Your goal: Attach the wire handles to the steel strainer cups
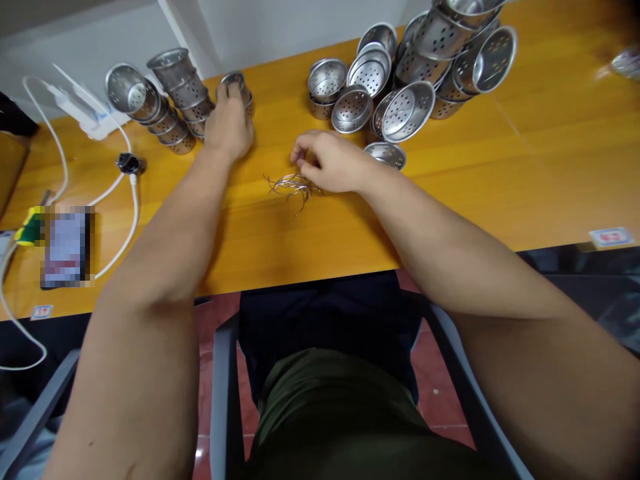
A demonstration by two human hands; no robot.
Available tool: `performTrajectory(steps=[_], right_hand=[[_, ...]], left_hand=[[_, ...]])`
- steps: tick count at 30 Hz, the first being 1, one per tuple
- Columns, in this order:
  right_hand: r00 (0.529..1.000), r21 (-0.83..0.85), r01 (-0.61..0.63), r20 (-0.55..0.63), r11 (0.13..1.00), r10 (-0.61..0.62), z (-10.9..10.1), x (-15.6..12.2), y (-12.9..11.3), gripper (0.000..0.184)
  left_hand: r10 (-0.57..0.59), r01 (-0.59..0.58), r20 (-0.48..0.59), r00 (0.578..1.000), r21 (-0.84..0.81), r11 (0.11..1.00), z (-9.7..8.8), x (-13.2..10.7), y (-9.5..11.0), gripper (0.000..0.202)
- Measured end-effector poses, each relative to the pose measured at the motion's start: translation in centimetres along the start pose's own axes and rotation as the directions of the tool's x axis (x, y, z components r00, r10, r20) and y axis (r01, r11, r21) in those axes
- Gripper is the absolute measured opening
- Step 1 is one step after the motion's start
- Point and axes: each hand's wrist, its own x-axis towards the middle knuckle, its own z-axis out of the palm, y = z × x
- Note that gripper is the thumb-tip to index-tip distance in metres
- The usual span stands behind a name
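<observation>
My left hand (227, 123) is closed on a perforated metal cup (236, 81) at the back left of the table, its fingers over the rim. Just left of it lean two stacks of similar cups, a nearer stack (187, 90) and an outer stack (150, 110). My right hand (330, 160) hovers at or rests on the table with its fingers curled, beside a small tangle of thin metal wires (295, 185). Whether those fingers pinch anything is hidden. Behind my right wrist, a shallow perforated cup (387, 155) lies partly covered.
A heap of perforated metal cups (407, 110) stands at the back right of the wooden table (500, 180). On the left lie a phone (66, 247), white cables (134, 213), a power strip (95, 120) and a yellow-green object (30, 227). Chair armrests (227, 393) flank my lap.
</observation>
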Motion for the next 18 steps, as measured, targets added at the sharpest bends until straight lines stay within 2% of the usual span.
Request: performTrajectory(steps=[2,4,6,8,11,14,18], right_hand=[[0.999,-0.018,-0.042,-0.001,0.999,0.042,-0.6,-0.1,-0.4,0.022],[0.997,-0.045,-0.073,-0.022,0.996,0.072,-1.4,-0.3,-1.2,0.028],[0.994,-0.071,-0.095,-0.067,0.993,0.091,-2.4,-0.6,-2.1,0.031],[0.984,-0.089,-0.14,-0.125,0.986,0.128,-3.1,-1.1,-2.9,0.036],[0.955,-0.107,-0.256,-0.183,0.961,0.234,-3.3,-1.5,-3.1,0.056],[0.929,-0.14,-0.357,-0.16,0.924,0.334,-2.6,-1.5,-2.2,0.072],[0.913,-0.198,-0.406,-0.121,0.892,0.389,-2.0,-1.1,-0.8,0.054]], left_hand=[[0.053,-0.048,-0.048,0.997,0.087,0.995,-0.5,-1.2,0.9,0.076],[0.178,-0.171,-0.055,0.982,0.118,0.978,-0.9,-3.0,2.5,0.062],[0.326,-0.326,-0.029,0.945,0.016,0.945,-0.8,-5.1,4.0,0.035],[0.406,-0.403,0.005,0.914,-0.116,0.908,0.0,-7.0,4.9,0.018],[0.396,-0.375,0.08,0.915,-0.198,0.906,1.7,-8.8,5.0,0.016],[0.372,-0.338,0.123,0.92,-0.229,0.913,2.6,-9.1,4.0,0.016],[0.334,-0.299,0.114,0.936,-0.248,0.921,2.0,-8.6,3.1,0.018]])
